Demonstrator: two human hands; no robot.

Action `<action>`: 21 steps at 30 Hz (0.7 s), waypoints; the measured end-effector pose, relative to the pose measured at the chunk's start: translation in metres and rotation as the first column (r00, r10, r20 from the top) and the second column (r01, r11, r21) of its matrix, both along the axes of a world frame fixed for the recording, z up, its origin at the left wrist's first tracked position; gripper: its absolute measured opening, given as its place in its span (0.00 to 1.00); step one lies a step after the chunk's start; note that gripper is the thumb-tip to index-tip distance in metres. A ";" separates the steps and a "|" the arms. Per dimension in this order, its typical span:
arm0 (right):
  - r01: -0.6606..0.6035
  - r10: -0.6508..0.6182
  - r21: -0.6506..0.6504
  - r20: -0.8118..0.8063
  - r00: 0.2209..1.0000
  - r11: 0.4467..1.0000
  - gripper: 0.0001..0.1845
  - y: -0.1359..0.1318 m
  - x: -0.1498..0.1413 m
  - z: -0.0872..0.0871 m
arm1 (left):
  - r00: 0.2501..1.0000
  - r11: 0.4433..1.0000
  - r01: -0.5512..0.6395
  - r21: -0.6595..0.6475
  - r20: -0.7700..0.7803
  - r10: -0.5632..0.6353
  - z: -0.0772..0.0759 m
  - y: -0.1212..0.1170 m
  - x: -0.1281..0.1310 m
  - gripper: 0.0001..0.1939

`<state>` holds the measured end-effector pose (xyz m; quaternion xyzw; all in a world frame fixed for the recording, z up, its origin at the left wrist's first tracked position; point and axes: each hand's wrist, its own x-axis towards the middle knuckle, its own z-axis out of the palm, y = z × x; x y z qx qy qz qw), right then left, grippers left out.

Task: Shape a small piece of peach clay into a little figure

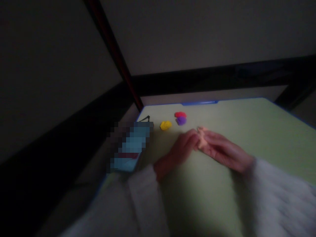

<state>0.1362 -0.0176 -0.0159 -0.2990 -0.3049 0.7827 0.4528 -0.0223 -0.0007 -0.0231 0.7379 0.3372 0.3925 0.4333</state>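
1. The peach lump (202, 141) sat between the two hands above the tabletop (256, 131), its long axis running roughly away from the person.
2. The right hand's (225, 148) fingers gripped it; the left hand's (185, 144) curled fingers met its left side, though blur hid whether they pinched.
3. Yellow (165, 125), purple (181, 120) and red lumps (180, 114) lay beyond the left hand, purple against red.
4. Room stretched rightward; the blue far edge (200, 103) lay well beyond.

Pale table (247, 131) edged in blue, pixelated blue item (133, 144) at left; reddish strip (112, 49), grey wall (209, 36)
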 end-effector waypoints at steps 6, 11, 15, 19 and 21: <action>0.064 -0.066 0.019 0.106 0.992 0.998 0.20 -0.002 -0.001 0.000 | 0.998 0.999 -0.009 0.033 -0.058 0.011 0.002 -0.002 0.001 0.16; 0.053 -0.060 0.059 0.121 0.991 0.997 0.17 -0.002 0.000 0.000 | 1.000 0.997 0.003 -0.071 0.023 -0.001 -0.001 0.000 0.005 0.16; 0.026 -0.048 0.134 0.166 0.985 0.991 0.13 -0.001 0.001 0.002 | 0.995 0.977 0.002 -0.212 0.103 0.020 -0.007 0.007 0.006 0.22; -0.012 -0.033 0.224 0.198 0.980 0.975 0.11 -0.001 0.000 0.002 | 0.995 0.961 0.063 -0.271 0.094 -0.039 -0.011 0.010 0.004 0.24; -0.009 -0.043 0.250 0.200 0.979 0.968 0.11 -0.002 -0.001 0.002 | 0.992 0.956 0.088 -0.280 0.114 -0.058 -0.010 0.009 0.003 0.23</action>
